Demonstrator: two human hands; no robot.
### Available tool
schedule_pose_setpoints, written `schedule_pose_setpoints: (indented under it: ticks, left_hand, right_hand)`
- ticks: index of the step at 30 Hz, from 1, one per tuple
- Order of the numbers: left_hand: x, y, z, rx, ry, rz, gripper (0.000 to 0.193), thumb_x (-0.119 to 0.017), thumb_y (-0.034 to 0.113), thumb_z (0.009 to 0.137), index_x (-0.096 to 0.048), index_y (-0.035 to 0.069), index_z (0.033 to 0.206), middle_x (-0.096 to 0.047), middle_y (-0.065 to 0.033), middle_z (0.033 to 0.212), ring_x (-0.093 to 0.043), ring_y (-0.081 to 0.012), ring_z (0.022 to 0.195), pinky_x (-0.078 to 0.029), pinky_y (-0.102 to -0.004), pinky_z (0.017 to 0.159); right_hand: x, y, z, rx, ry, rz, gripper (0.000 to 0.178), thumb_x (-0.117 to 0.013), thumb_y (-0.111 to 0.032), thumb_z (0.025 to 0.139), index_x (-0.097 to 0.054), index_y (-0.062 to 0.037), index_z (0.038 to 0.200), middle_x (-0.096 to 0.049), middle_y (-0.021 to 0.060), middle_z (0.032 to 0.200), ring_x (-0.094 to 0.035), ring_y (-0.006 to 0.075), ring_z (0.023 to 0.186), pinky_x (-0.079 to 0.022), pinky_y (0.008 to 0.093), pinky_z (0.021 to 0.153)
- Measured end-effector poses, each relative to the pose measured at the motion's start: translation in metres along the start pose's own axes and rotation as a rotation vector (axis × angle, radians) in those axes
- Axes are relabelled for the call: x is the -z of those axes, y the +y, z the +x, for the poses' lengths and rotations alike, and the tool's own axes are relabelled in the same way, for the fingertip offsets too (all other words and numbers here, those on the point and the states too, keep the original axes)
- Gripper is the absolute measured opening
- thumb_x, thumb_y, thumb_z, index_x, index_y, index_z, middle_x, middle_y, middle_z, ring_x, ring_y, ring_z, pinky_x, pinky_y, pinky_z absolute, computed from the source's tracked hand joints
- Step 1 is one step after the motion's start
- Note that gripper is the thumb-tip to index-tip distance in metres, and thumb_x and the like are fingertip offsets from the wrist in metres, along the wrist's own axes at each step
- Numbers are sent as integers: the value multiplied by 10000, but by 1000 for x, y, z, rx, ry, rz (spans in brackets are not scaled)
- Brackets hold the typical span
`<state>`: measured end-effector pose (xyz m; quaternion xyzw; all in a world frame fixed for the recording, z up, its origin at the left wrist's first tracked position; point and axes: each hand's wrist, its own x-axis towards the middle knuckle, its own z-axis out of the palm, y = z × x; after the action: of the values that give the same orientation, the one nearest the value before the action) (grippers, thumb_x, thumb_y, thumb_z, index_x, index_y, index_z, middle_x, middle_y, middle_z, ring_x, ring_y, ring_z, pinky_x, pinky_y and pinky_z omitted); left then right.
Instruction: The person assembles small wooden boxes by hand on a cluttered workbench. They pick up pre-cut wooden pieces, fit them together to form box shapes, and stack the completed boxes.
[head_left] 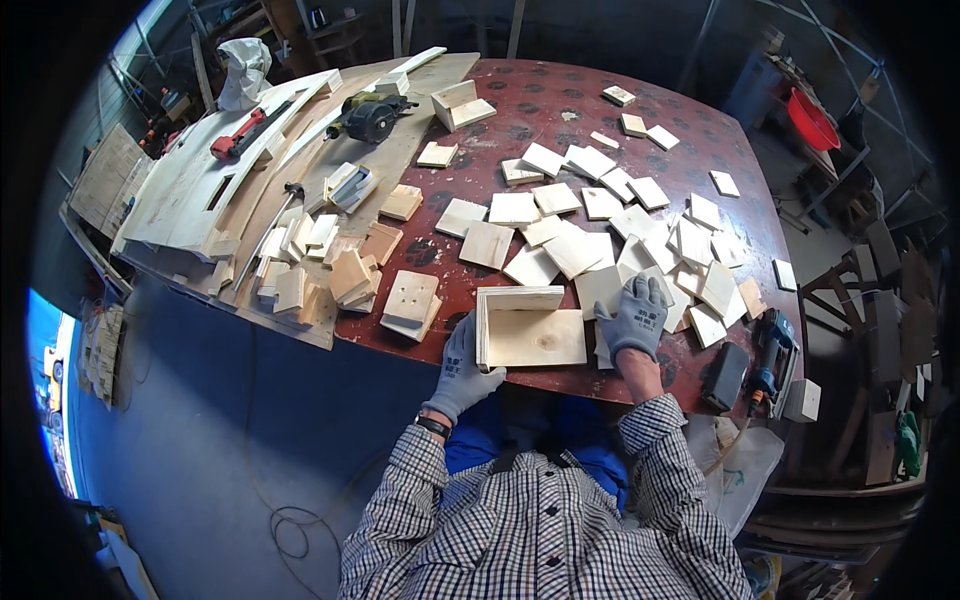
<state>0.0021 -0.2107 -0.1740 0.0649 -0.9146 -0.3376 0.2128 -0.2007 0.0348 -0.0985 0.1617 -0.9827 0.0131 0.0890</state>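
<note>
My left hand (463, 368), in a grey work glove, is closed on the left side of a pale wooden corner assembly (545, 340) at the table's near edge. It has a flat base board with upright boards along its left and far sides. My right hand (635, 318), gloved alike, lies over the near edge of a heap of loose wooden squares (575, 250), its fingers apart and its thumb out to the left. Beneath it a square board (598, 290) shows partly; whether the fingertips grip anything is hidden.
On the red table (540, 90) a nail gun (772, 360) lies at the right edge. Small stacked blocks (355, 275), a hammer (292, 190), a circular saw (370, 118) and a red tool (238, 135) lie to the left. A hose (290, 520) loops on the floor.
</note>
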Motion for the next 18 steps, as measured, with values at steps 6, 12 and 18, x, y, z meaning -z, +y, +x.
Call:
schedule_pose_setpoints:
  ticks: [6,12,18]
  left_hand:
    - [2,-2,-1,15,-15,-5,1057,-810,259,735,-282,46,1625,-415,-244,1573,-404,-448,1471,-344,-541,1235]
    - [4,5,1,35,-13,-7,1049,-791,242,738,-277,59,1634,-426,-228,1556,-407,-428,1473,-344,-537,1239]
    - [2,2,-1,34,5,-1,1038,-794,235,745,-284,41,1627,-422,-244,1556,-407,-429,1474,-357,-534,1233]
  right_hand:
    - [2,-3,-1,-3,-38,16,824,-705,-554,920,-549,16,1494,-494,185,1612,-374,382,1541,-285,501,1252]
    - [0,-1,-2,-20,-59,17,817,-697,-545,928,-539,-3,1519,-476,168,1636,-349,386,1558,-273,499,1262]
    - [4,-3,-4,6,-26,-7,793,-693,-558,935,-579,1,1486,-480,193,1624,-384,403,1527,-301,469,1269]
